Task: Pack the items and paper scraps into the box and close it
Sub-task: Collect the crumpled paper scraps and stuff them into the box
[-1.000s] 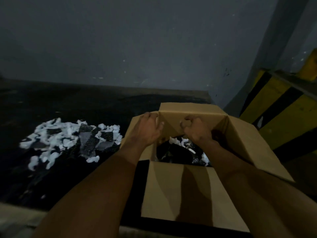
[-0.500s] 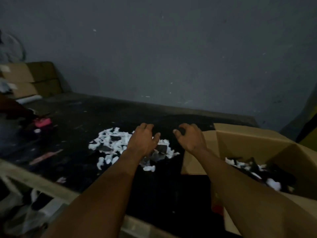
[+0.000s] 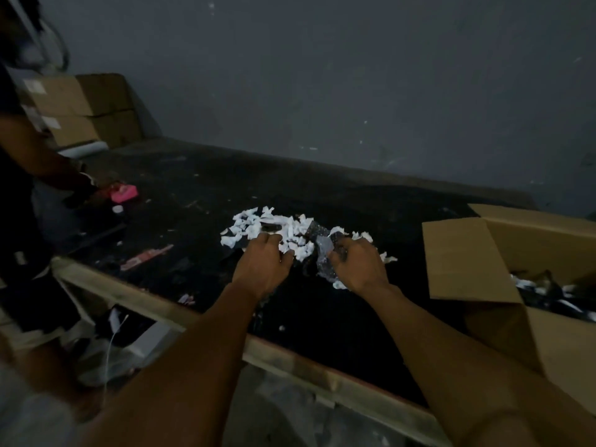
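Observation:
A heap of white and dark paper scraps (image 3: 274, 227) lies on the black table (image 3: 200, 188) at the middle. My left hand (image 3: 263, 266) rests on the near left edge of the heap, fingers curled into the scraps. My right hand (image 3: 358, 264) sits on the heap's right side, fingers closing around a shiny dark wrapper and scraps. The open cardboard box (image 3: 467, 256) stands at the right, flaps up, with dark items and white scraps inside (image 3: 548, 291).
Another person (image 3: 22, 175) stands at the left edge, a hand near a pink object (image 3: 124, 192). Stacked cardboard boxes (image 3: 80, 108) sit at the back left against the grey wall. A pale wooden rim (image 3: 154, 304) borders the table's near side.
Both hands left the box, moved left over the table and came down onto the scrap heap. The view swung left, so the box now sits at the right edge.

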A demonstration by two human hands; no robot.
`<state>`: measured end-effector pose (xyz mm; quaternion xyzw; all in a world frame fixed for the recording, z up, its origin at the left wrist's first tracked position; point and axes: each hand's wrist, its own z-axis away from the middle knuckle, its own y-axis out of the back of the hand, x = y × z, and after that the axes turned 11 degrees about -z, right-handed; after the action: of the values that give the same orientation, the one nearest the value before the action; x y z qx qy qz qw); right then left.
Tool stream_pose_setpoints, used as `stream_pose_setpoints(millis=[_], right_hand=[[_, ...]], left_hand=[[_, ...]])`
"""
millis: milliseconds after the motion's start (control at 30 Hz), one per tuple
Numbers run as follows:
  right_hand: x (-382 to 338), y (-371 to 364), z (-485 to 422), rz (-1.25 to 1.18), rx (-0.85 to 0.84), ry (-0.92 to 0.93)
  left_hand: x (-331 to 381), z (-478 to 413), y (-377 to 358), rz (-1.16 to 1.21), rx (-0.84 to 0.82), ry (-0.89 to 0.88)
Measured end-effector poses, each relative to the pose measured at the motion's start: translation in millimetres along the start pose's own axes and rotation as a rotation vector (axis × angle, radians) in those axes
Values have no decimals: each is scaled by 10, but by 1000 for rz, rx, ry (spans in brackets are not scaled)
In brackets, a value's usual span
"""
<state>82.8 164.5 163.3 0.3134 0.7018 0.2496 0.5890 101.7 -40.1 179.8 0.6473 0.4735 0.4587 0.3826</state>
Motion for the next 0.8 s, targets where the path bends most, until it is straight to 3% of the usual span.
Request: stream_pose_setpoints(millis=[367,800], right_hand=[[585,-393,-294,17,-54,-128],[1302,-792,-1116,133,-216,-71]], left_hand=[[22,-361,-716,-5,-160,-43],[89,-1244,-1742,-104,-177,-100]])
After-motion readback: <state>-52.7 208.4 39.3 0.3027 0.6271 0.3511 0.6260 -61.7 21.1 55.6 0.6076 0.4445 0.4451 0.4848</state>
